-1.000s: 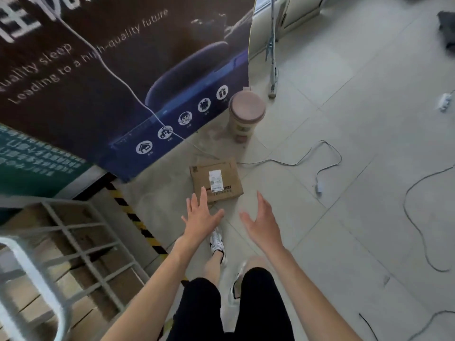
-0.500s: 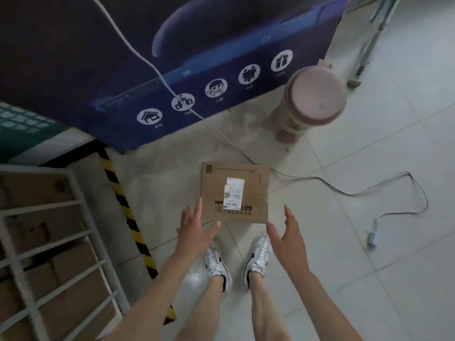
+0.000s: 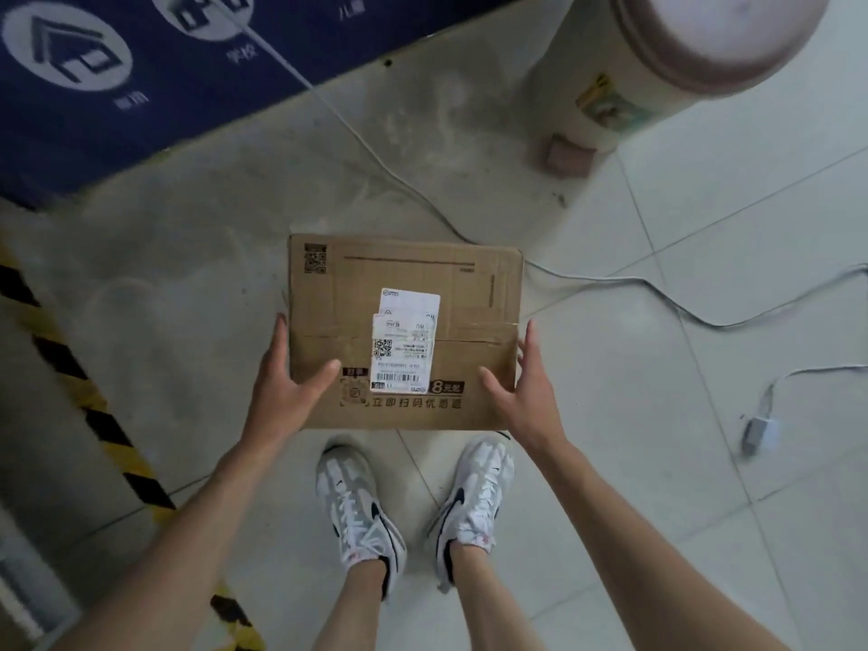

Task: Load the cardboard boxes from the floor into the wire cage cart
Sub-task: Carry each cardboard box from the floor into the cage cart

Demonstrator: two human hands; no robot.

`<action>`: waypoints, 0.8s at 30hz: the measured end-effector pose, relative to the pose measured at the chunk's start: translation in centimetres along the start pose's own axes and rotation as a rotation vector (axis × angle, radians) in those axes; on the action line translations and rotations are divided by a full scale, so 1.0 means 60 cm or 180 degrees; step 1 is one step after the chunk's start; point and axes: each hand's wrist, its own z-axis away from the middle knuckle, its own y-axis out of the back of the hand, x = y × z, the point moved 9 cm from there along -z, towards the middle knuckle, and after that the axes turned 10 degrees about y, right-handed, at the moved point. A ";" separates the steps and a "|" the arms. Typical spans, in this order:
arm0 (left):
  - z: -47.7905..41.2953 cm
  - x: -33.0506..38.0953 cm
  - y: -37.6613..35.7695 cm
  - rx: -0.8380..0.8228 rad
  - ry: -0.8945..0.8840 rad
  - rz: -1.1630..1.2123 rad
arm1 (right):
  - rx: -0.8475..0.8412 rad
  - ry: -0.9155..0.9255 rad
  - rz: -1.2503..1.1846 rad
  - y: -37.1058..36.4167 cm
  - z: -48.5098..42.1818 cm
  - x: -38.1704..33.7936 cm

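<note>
A flat cardboard box (image 3: 413, 274) with a white shipping label lies on the floor just ahead of my shoes. My left hand (image 3: 282, 392) is at the box's left edge, fingers stretched forward along the side and thumb over the top face. My right hand (image 3: 526, 392) mirrors it at the right edge, thumb over the top. Both hands are spread, with the box between them and still flat on the floor. The wire cage cart is not in view.
A round bin (image 3: 657, 68) with a pinkish lid stands at the far right. A white cable (image 3: 610, 279) runs behind the box to an adapter (image 3: 756, 434) on the tiles. A blue banner (image 3: 141, 86) leans at the back left. Yellow-black tape (image 3: 94, 406) marks the floor on the left.
I have bent down closer to the box. Both hands moved forward and apart, from in front of the box to its left and right edges. The cart has left the view.
</note>
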 end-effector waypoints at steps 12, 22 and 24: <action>0.036 0.060 0.017 -0.0022 -0.0365 0.0421 | 0.0533 0.0092 -0.0230 0.011 0.022 -0.062; 0.365 0.257 0.277 0.0249 -0.0341 0.0744 | 0.0353 0.0526 -0.0059 0.182 0.219 -0.454; 0.446 0.299 0.337 0.0278 -0.0314 0.0787 | 0.0319 0.0630 -0.0047 0.223 0.274 -0.542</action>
